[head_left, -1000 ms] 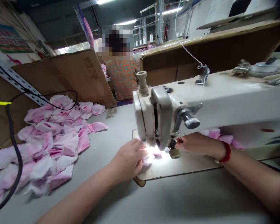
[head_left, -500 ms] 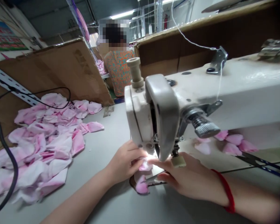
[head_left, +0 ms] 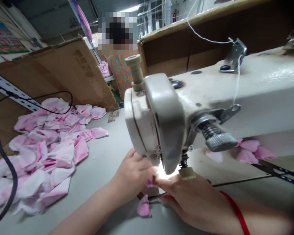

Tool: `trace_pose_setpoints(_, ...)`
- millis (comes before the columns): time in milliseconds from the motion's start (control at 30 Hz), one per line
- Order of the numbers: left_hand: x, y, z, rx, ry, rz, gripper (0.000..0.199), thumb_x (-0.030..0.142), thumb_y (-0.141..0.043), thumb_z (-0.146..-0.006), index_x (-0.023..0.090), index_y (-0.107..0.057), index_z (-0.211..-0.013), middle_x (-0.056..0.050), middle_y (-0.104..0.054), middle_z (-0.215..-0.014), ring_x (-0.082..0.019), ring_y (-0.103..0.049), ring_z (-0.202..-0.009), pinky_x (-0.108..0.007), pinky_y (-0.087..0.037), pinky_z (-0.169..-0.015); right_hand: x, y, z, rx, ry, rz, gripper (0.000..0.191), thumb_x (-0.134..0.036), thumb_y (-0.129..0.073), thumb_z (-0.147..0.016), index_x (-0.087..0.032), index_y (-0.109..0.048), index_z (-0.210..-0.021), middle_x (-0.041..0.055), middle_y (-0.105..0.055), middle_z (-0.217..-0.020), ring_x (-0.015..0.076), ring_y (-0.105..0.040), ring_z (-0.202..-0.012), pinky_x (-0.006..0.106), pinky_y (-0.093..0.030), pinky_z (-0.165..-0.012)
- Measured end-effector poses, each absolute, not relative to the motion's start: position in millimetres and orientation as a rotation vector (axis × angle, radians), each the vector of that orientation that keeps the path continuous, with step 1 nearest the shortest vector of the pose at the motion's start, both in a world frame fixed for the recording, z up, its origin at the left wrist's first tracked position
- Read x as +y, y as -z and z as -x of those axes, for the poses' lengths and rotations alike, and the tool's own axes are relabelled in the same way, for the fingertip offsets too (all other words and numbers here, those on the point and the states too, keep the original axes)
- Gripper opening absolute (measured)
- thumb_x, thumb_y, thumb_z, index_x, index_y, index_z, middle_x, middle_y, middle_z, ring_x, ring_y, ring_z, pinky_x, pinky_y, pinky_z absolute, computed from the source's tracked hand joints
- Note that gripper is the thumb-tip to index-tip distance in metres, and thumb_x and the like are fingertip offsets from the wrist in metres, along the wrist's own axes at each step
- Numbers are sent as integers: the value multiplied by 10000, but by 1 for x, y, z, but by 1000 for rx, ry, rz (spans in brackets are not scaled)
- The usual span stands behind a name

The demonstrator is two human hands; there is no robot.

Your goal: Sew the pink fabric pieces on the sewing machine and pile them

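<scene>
My left hand (head_left: 136,174) is closed beside the needle area, with its fingertips pinched on a small pink fabric piece (head_left: 150,182), mostly hidden by the fingers. From the other side my right hand (head_left: 188,197), a red band on its wrist, reaches in under the sewing machine head (head_left: 149,120). Its index fingertip touches the same piece, while the thumb is apart below. A second pink petal-shaped piece (head_left: 144,207) hangs at the near side of the needle plate. A thin metal strip shows by my right thumb; I cannot make out what it is.
A heap of pink and white fabric pieces (head_left: 56,147) lies left on the table, with a black cable (head_left: 8,160) across it. More pink pieces (head_left: 250,151) sit behind the machine arm. Cardboard panels (head_left: 63,71) stand behind; a person (head_left: 121,71) is beyond.
The view has shifted slightly, so the machine head appears nearer. My left hand has turned over the fabric and hides more of it. The right index finger is now more bent.
</scene>
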State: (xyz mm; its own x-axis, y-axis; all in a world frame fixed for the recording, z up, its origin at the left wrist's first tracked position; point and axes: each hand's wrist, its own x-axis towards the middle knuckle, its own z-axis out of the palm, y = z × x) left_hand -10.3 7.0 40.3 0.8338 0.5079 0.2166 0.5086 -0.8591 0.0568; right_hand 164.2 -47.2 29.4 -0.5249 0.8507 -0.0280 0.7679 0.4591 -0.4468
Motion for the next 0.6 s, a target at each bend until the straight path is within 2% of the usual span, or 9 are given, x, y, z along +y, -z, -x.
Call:
trace_pose_setpoints(100, -3, -31, 3, -772, 372, 2839, 244, 150, -315, -836, 155, -557, -857, -25, -570, -716, -167, -478, -675, -322, -366, -670, -45, -32, -161, -2508, -661, 1431, 190, -229, -434, -720, -242, -549, -871, -8, -629, -798, 198, -582, -687, 267, -315, -500)
trace_pose_setpoints(233, -8, -22, -1, -899, 447, 2791, 232, 171, -328, -831, 169, -555, -787, -5, -511, -613, -151, -456, -619, -315, -385, -655, -45, -36, -159, -2497, -749, 1489, 216, -232, -424, -726, -262, -550, -899, 2, -630, -833, 210, -580, -715, 278, -337, -533)
trace_pose_setpoints(300, -8, -20, 0, -967, 494, 2805, 248, 173, -310, -837, 176, -547, -764, -4, -506, -622, -139, -453, -606, -292, -391, -630, -44, -39, -165, -2497, -760, 1459, 214, -248, -431, -732, -267, -559, -902, 10, -631, -843, 216, -575, -739, 283, -346, -556)
trace_pose_setpoints(400, -5, -18, 3, -979, 578, 2826, 276, 156, -281, -840, 163, -528, -718, -15, -509, -646, -131, -455, -603, -261, -392, -588, -33, -45, -187, -2388, -803, 1504, 158, -286, -451, -739, -241, -598, -775, 12, -628, -732, 190, -564, -701, 261, -344, -556)
trace_pose_setpoints(500, -2, -14, 3, -972, 629, 2797, 300, 134, -258, -834, 155, -497, -654, -15, -480, -600, -130, -440, -574, -254, -389, -564, -15, -47, -210, -2236, -931, 1700, 183, -279, -447, -740, -229, -595, -645, -29, -557, -528, 127, -511, -521, 229, -305, -473)
trace_pose_setpoints(600, 0, -10, 3, -1004, 654, 2732, 314, 103, -229, -825, 158, -467, -628, -18, -461, -591, -131, -430, -553, -257, -379, -534, -5, -43, -219, -2268, -893, 1702, 225, -301, -430, -748, -215, -585, -609, -27, -527, -494, 120, -478, -483, 231, -289, -448)
